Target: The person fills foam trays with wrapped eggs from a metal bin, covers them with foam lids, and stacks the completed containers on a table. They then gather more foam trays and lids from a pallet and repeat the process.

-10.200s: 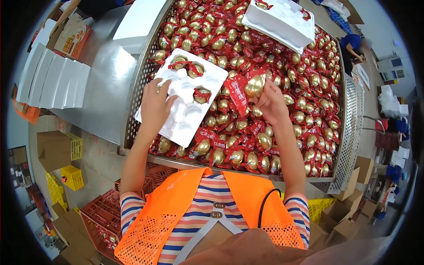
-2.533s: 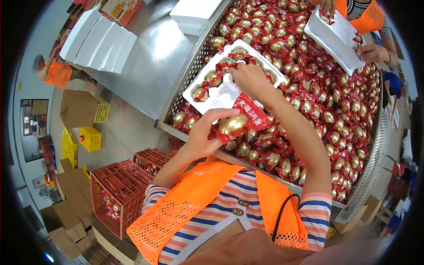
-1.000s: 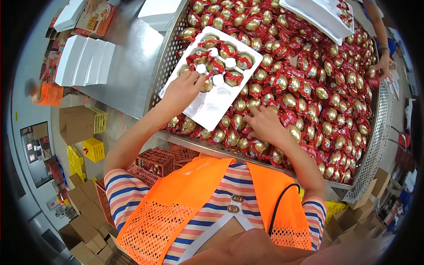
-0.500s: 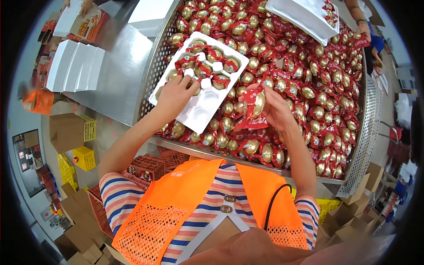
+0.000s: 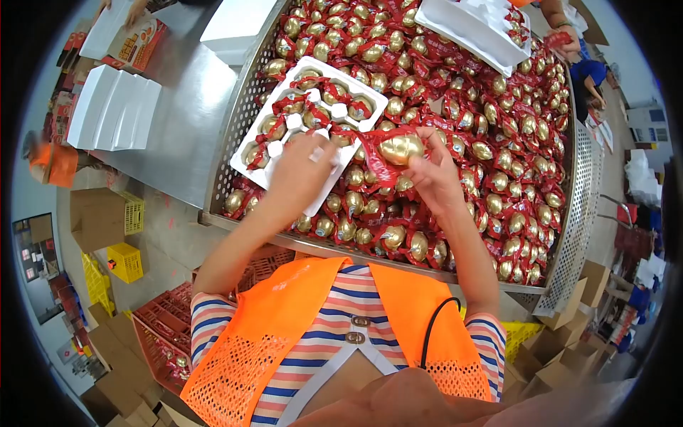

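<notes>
My right hand (image 5: 435,176) holds a gold egg in a red wrapper (image 5: 400,149) by its right end, above the heap, fingers and thumb closed on it. My left hand (image 5: 304,171) is over the white moulded tray (image 5: 329,85), knuckles up; its fingertips are smeared and partly hidden, so I cannot see whether it holds anything. Several wrapped eggs (image 5: 315,116) sit in the tray's upper and left cups. My left hand covers part of the lower cups. Under the tray lies a wide heap of wrapped eggs (image 5: 491,146).
A perforated metal bin (image 5: 226,153) holds the heap, beside a steel table (image 5: 186,92) with stacked white trays (image 5: 114,110). Another white tray (image 5: 462,43) lies on the heap at the back. Co-workers' hands show at upper left and upper right. Red crates (image 5: 160,327) stand below.
My left hand has moved right and down across the tray, away from the filled cups. My right hand has raised the wrapped egg slightly and turned it sideways, nearer the tray. The view has shifted a little.
</notes>
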`<state>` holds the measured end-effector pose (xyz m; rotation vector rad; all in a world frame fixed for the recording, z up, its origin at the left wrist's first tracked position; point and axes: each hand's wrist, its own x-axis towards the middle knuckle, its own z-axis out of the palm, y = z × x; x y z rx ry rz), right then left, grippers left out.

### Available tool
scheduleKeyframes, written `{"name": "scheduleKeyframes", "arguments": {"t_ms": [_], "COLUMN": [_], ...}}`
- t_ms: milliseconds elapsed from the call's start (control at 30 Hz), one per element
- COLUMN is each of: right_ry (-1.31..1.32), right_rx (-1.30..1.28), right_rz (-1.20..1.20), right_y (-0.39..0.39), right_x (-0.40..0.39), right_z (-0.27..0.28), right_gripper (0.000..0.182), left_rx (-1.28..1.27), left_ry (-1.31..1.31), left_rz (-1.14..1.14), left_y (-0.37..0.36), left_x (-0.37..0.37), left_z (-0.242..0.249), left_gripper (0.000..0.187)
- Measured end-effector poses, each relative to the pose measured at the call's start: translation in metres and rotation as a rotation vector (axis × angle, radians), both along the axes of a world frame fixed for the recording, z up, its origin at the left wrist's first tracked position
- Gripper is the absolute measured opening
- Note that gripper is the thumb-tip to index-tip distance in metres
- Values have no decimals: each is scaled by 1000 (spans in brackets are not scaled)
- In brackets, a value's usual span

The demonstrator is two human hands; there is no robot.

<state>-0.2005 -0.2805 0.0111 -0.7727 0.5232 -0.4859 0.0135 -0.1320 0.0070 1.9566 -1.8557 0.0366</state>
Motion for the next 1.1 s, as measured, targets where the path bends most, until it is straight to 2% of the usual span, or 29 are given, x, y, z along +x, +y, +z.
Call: {"name": "scheduleKeyframes", "arguments": {"t_ms": [67,100,133,167,233,267,367,400,500,600,700,733,833,933,1033,1100], "right_ry": [-36,-56,-57,-58,-57,-62,-66,-72,-1,-35,-61,-125,-105,114,209,25], "right_rx": [-189,-280,-321,-362,-443,-480,-861,-820,-954,-1268,-1328,-1395,-1387,-1312,-1522,-1350], "right_rz": [-58,-81,-75,-71,-72,-84,9,-22,-22,-64,-95,-111,-134,-54,17,-4], "right_y": [5,8,10,12,16,19,12,16,17,15,23,23,28,33,31,32], "right_x": [5,7,8,8,6,5,2,4,1,7,9,11,8,5,9,11], "right_z": [3,3,6,11,18,16,6,10,6,7,7,6,3,8,31,17], "right_gripper": [63,66,68,71,75,72,62,47,38,36,35,43,58,55,50,48], "left_rx": [258,167,269,356,267,298,414,465,473,613,707,707,660,650,689,662], "left_ry": [254,341,320,376,369,381,451,499,639,713,724,727,720,703,694,673], "left_rz": [-145,-248,-350,-376,-513,-555,-663,-685,-764,-788,-787,-800,-817,-812,-803,-803], "left_y": [0,0,1,0,-2,-4,-6,-6,-5,-7,-9,-9,-8,-8,-9,-8], "left_x": [-37,-51,-61,-71,-91,-96,-104,-104,-101,-94,-92,-93,-98,-100,-99,-99], "left_z": [-8,-15,-30,-22,-50,-50,-48,-45,-48,-42,-39,-41,-54,-56,-53,-56], "left_gripper": [33,33,33,32,29,31,36,37,47,52,54,54,58,62,64,66]}}
